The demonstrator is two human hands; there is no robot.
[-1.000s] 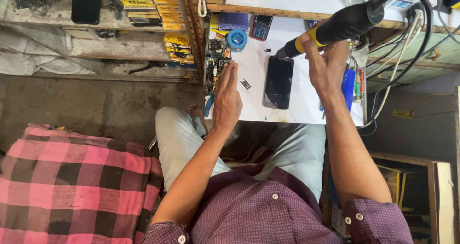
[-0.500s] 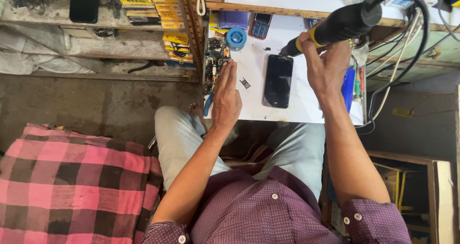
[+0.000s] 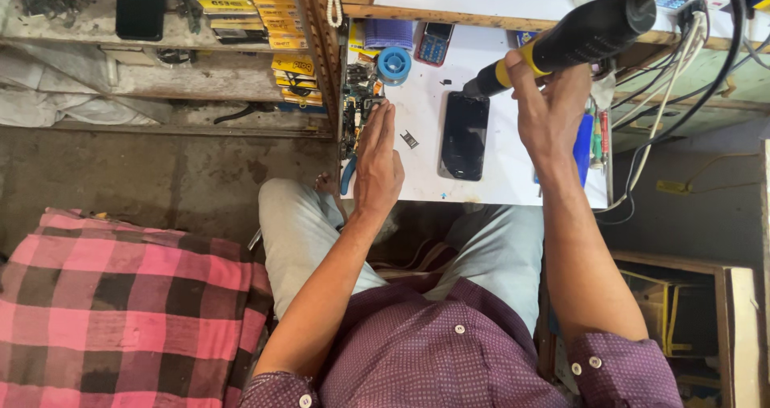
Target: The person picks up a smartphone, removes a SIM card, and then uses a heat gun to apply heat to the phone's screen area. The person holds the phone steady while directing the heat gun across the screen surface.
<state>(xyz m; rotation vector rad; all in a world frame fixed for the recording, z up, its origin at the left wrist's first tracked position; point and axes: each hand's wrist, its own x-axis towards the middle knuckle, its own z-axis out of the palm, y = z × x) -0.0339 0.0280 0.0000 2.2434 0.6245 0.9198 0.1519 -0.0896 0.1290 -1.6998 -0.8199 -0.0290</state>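
A black phone [image 3: 464, 135] lies face up on the white worktable [image 3: 497, 183]. My right hand [image 3: 552, 111] grips a black hot-air tool with a yellow collar [image 3: 569, 41], its nozzle pointing down at the phone's top edge. My left hand [image 3: 377, 161] lies flat on the table's left side, fingers stretched toward a pile of circuit boards and parts [image 3: 358, 107]. A small metal tray part [image 3: 409, 139] rests between my left hand and the phone.
A blue solder spool [image 3: 394, 62] and a small keypad phone [image 3: 434, 42] sit at the table's far side. Screwdrivers [image 3: 600, 139] and cables [image 3: 682, 63] crowd the right edge. Stacked yellow boxes [image 3: 289, 51] fill shelves at left. A pink checked cloth [image 3: 120, 304] lies at lower left.
The hot-air tool's nozzle has stayed near the phone's top edge with only slight shifts. My left hand has not visibly moved.
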